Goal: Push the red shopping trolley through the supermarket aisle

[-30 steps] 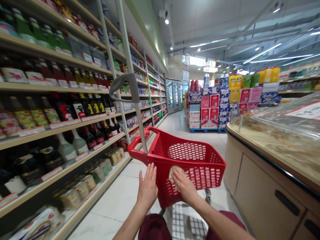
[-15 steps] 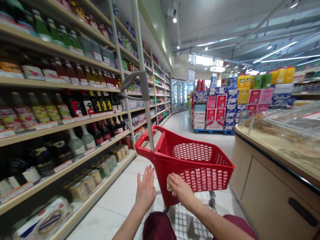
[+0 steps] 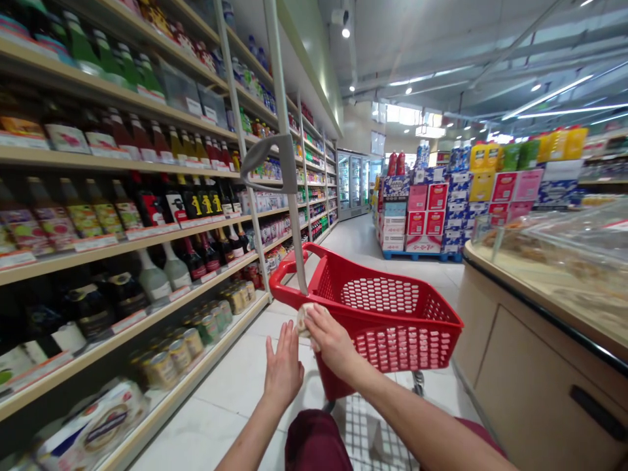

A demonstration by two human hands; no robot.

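A red plastic shopping cart (image 3: 338, 311) with a perforated basket stands right in front of me. My right hand (image 3: 330, 337) presses a pale, crumpled cloth (image 3: 305, 320) against the cart's side, just below its handle end. The fingers are bent over the cloth and hide part of it. To the left of the cart, my left hand (image 3: 284, 366) is held up with its fingers stretched out and nothing in it. Its fingertips are close to the cloth; whether they touch the cart I cannot tell. A metal pole (image 3: 280, 85) with a grey loop handle (image 3: 269, 163) rises from the cart.
Shelves of bottles and cans (image 3: 147, 232) line the left side. A wooden counter (image 3: 530, 366) with a clear top stands close on the right. Farther ahead are stacked drink boxes (image 3: 424, 219) on a blue pallet and glass-door fridges (image 3: 352, 183).
My right hand has slid the cloth up and to the left along the cart's side, towards the handle. My left hand has barely moved and stays open.
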